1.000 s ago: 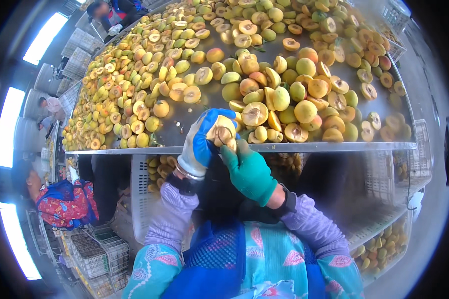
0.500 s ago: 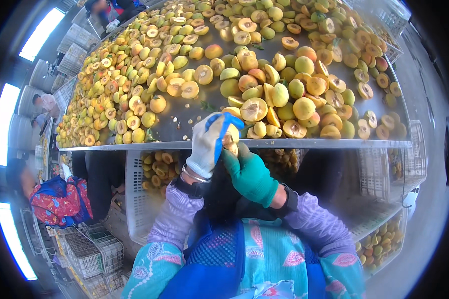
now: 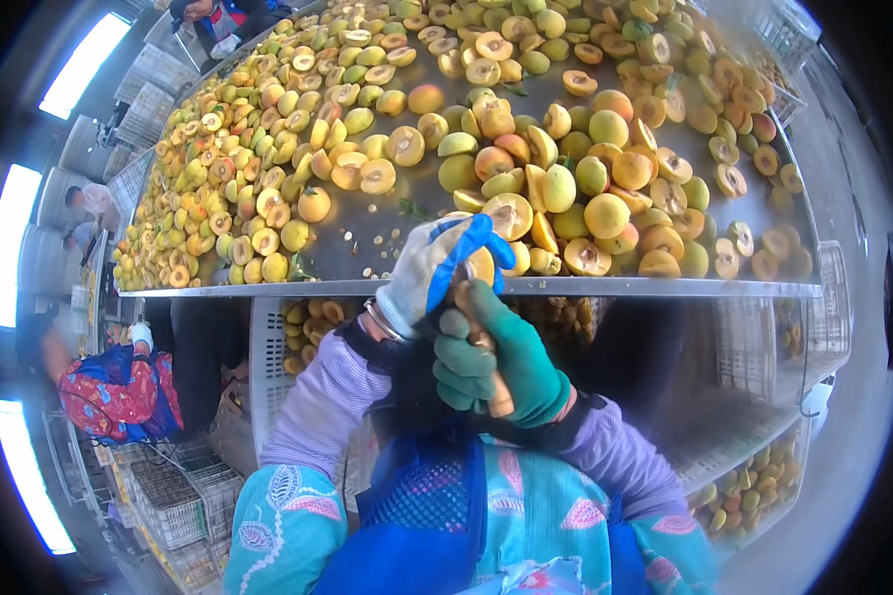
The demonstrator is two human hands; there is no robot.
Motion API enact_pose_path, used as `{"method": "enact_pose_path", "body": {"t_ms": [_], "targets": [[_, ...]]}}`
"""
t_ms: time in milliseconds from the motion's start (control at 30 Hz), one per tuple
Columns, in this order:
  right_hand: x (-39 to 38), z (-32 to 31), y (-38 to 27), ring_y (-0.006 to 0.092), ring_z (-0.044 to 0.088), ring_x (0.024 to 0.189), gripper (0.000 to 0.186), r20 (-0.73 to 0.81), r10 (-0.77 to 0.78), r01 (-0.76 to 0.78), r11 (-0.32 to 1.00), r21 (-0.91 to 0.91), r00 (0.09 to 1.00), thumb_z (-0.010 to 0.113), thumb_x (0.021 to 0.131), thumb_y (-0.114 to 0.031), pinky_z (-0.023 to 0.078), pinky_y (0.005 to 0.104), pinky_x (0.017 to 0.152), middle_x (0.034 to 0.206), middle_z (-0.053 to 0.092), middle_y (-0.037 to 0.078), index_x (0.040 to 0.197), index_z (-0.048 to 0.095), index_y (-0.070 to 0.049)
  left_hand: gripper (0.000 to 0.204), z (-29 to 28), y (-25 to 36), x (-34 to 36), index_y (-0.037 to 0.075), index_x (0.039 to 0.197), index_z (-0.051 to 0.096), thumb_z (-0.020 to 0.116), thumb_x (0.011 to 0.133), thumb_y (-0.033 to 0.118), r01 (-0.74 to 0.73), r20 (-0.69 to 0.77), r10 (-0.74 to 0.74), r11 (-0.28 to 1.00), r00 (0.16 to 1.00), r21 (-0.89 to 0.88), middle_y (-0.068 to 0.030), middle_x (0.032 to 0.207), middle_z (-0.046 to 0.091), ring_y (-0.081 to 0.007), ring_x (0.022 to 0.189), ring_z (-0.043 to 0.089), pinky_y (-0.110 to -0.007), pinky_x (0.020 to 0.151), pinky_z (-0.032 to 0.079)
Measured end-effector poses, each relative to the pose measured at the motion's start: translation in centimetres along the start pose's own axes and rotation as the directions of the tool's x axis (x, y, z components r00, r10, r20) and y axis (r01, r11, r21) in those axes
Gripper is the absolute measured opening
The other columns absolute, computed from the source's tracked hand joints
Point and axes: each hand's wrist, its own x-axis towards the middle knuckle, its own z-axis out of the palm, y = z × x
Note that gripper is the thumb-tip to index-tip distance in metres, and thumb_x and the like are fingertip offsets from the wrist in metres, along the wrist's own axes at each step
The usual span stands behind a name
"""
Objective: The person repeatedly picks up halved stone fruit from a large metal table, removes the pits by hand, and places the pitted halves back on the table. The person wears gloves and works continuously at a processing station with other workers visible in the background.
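Note:
My left hand (image 3: 435, 266), in a white glove with blue-coated fingers, is closed around a yellow peach half (image 3: 482, 266) in front of the table's near edge. Just below it my right hand (image 3: 511, 362), in a green glove, grips a tool by its wooden handle (image 3: 500, 399). The tool's upper end meets the fruit between my hands, where fingers hide its working tip. Beyond them, halved peaches (image 3: 585, 256) with brown pit cavities and whole-looking ones lie heaped on the metal table (image 3: 367, 238).
The table's raised metal rim (image 3: 665, 287) runs across in front of me. Below it stand white plastic crates (image 3: 268, 362) holding peaches, with another crate (image 3: 754, 496) at lower right. A co-worker in red clothing (image 3: 114, 397) sits at left, near stacked crates (image 3: 174, 501); another person (image 3: 223, 25) is at the far left.
My right hand has turned, bringing the wooden handle into view below its fingers. My left hand has shifted slightly right with the fruit. The seated co-worker's gloved hand has moved.

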Motion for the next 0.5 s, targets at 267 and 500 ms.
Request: {"method": "enact_pose_path", "body": {"t_ms": [267, 500], "targets": [[-2.2, 0.4, -0.7, 0.0091, 0.037, 0.044, 0.043, 0.299, 0.09, -0.153, 0.97, 0.191, 0.95, 0.034, 0.104, -0.054, 0.033, 0.026, 0.047, 0.056, 0.04, -0.007, 0.091, 0.053, -0.017, 0.039, 0.9, 0.4, -3.7, 0.0, 0.103, 0.061, 0.053, 0.1, 0.038, -0.07, -0.359, 0.27, 0.872, 0.893, 0.484, -0.0104, 0.083, 0.067, -0.0207, 0.064, 0.063, -0.031, 0.06, 0.052], [-3.3, -6.2, -0.4, 0.0111, 0.044, 0.048, 0.041, -0.47, 0.178, -0.212, 0.977, -0.018, 0.864, 0.048, 0.099, -0.054, 0.036, 0.0247, 0.044, 0.061, 0.046, -0.002, 0.09, 0.053, -0.015, 0.037, -13.4, -0.8, -4.3, 0.007, 0.103, 0.071, 0.071, 0.084, 0.039, 0.606, -0.559, -0.247, 0.43, 0.792, 0.669, -0.0151, 0.087, 0.07, -0.0278, 0.086, 0.068, -0.039, 0.077, 0.052]]}}
